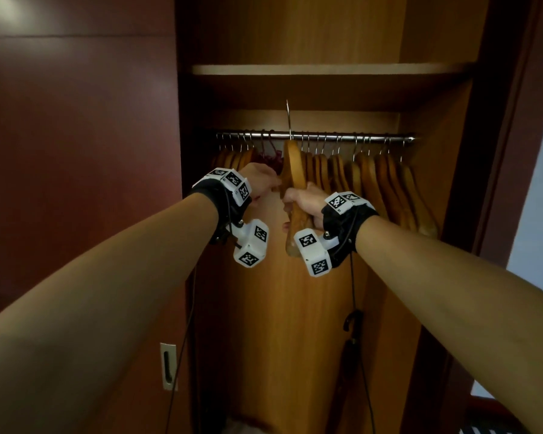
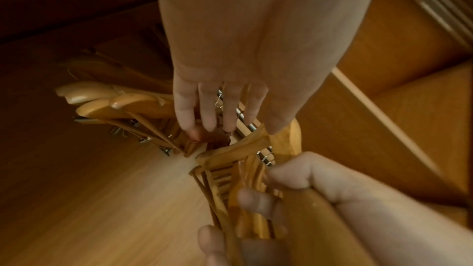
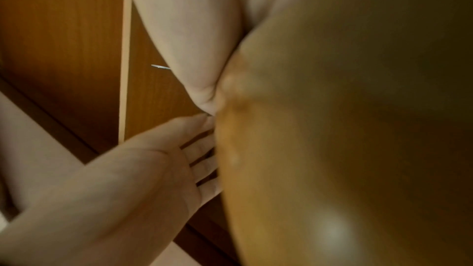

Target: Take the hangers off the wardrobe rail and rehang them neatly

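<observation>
A steel rail crosses the wardrobe with several wooden hangers hung along it. My right hand grips a wooden hanger by its lower arm, edge-on to me. Its wire hook stands above the rail. My left hand reaches in just left of it. In the left wrist view the left hand has straight fingers touching the hung hangers, and the right hand is curled round the wood. The right wrist view is filled by the blurred hanger, with the left hand open beside it.
A shelf sits close above the rail. A dark red padded hanger hangs behind my left hand, with more wooden hangers to its left. The maroon door stands at left. A black umbrella handle leans low inside.
</observation>
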